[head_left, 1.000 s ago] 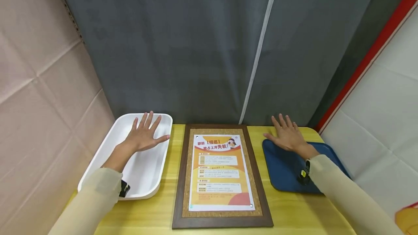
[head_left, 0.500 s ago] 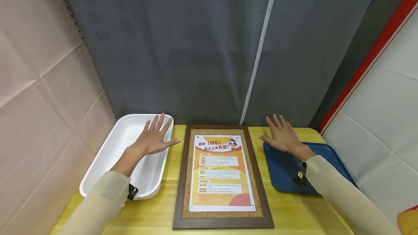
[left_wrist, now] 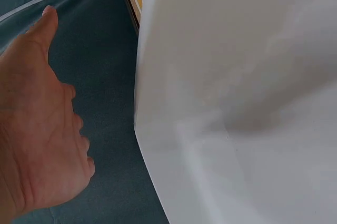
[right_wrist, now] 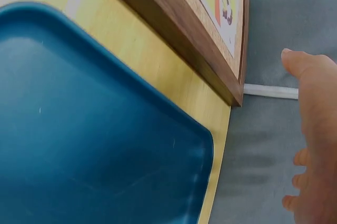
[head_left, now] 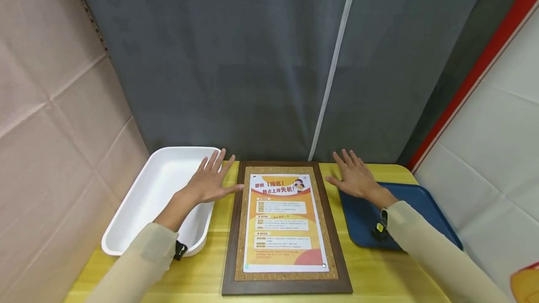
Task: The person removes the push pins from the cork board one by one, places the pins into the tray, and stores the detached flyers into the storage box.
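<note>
Head view — left hand [head_left: 210, 183] fingers spread, holding nothing, over by the far right corner of the white tray [head_left: 168, 167]; right hand [head_left: 355, 179] splayed too, likewise bare, near the blue tray's [head_left: 366, 228] far left corner. Between the two, flat on the worktop [head_left: 370, 270], the framed corkboard [head_left: 286, 288] with its poster [head_left: 282, 221]. Likeliest trouble — a low inward sweep, snagging the left wrist gear [head_left: 179, 250] on white rim, or thumbs knocking the corkboard askew.
</note>
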A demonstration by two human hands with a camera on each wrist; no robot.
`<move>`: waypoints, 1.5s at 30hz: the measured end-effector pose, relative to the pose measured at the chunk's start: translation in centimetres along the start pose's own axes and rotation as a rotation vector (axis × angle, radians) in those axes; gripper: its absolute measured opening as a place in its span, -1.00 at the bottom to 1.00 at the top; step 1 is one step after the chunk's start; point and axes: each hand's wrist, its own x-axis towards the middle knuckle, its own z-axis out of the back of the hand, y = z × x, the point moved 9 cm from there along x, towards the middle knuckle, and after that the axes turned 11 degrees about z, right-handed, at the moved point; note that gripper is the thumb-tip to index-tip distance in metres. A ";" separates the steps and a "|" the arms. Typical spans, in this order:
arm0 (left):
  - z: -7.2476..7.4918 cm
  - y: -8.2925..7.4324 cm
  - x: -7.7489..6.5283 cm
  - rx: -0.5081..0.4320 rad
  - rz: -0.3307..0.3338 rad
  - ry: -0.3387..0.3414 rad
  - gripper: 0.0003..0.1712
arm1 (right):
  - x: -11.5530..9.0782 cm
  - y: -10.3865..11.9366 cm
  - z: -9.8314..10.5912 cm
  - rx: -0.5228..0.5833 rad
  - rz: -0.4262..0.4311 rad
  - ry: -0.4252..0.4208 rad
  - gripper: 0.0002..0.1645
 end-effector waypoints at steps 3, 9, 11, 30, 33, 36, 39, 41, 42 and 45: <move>-0.6 -0.7 0.1 -0.007 -0.017 0.002 0.21 | 0.2 0.4 -0.3 0.008 0.005 0.001 0.09; -2.2 -2.2 0.2 0.015 -0.035 0.049 0.26 | 0.6 1.3 -0.8 0.023 0.029 -0.005 0.09; -2.2 -2.8 0.0 0.026 -0.044 0.056 0.25 | 0.7 1.6 -0.8 0.030 0.038 -0.011 0.09; -3.1 -7.4 -0.9 0.057 -0.105 0.114 0.22 | 1.8 3.5 -2.0 0.034 0.075 -0.019 0.07; -3.6 -7.9 -1.1 0.038 -0.112 0.131 0.22 | 1.9 3.7 -2.2 0.044 0.077 -0.015 0.08; -4.4 -8.2 -1.2 0.038 -0.116 0.142 0.22 | 2.1 4.0 -2.4 0.051 0.084 -0.016 0.08; -5.2 -8.4 -1.2 0.060 -0.116 0.143 0.22 | 2.3 4.3 -2.6 0.059 0.098 -0.028 0.06; -5.8 -8.4 -1.2 0.060 -0.113 0.148 0.22 | 2.4 4.6 -2.7 0.059 0.106 -0.033 0.06; -6.0 -8.5 -1.3 0.060 -0.113 0.150 0.23 | 2.4 4.7 -2.7 0.061 0.113 -0.039 0.06; -6.7 -8.6 -1.6 0.052 -0.121 0.157 0.23 | 2.7 5.0 -2.8 0.065 0.127 -0.053 0.04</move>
